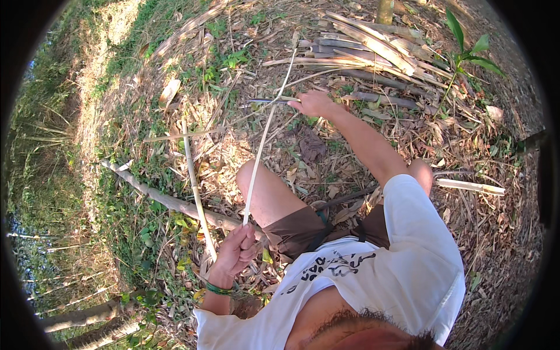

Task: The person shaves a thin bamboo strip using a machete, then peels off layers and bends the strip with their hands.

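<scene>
Pale, thin strip (255, 169) runs up from the left hand (238, 249), fingers clenched round it, to cross a knife (269, 101) gripped in the right hand's (315, 105) fingers — shaving seems in hand; the next stroke likely calls for tension and a shallow angle.

2 hands (238, 248), the left around a long pale strip (258, 155), the right with a knife (261, 101) across it

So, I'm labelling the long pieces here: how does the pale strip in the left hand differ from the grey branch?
The pale strip is slender, while the grey branch is thicker and darker. The pale strip is held up in the left hand; the grey branch lies on the ground. Both are long.
</scene>
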The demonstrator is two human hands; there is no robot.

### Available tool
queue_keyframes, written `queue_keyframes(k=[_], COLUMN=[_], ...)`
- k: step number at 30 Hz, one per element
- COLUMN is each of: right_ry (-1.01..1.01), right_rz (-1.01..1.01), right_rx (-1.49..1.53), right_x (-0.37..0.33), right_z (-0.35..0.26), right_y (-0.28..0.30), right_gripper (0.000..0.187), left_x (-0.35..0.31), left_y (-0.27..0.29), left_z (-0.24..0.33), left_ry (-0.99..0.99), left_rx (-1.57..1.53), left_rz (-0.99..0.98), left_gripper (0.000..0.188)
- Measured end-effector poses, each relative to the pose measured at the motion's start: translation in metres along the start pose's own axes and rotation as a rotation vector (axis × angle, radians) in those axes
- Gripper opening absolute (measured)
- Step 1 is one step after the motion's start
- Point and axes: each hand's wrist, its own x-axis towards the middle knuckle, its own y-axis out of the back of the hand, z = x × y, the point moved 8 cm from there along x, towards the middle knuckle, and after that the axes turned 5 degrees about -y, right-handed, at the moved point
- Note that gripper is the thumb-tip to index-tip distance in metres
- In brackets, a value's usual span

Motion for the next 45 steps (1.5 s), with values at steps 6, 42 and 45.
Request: queue_keyframes(k=[6, 42, 45], right_ry=[-0.119, -0.087, -0.086], right_rz=[0.005, 0.256, -0.037], right_rx=[0.138, 0.487, 0.998], right_x=[-0.012, -0.059, -0.043], right_z=[-0.019, -0.08, -0.075], right_y=[0.019, 0.087, 0.07], right_gripper=[0.069, 0.086, 0.087], left_x=[-0.04, 0.031, 0.021], left_y=[-0.028, -0.16, -0.164], left_z=[0.116, 0.22, 0.223], left_ry=[-0.329, -1.887, -1.904], left_rx=[0.045, -0.49, -0.525], left_rz=[-0.249, 0.18, 0.247], left_gripper=[0.077, 0.068, 0.067])
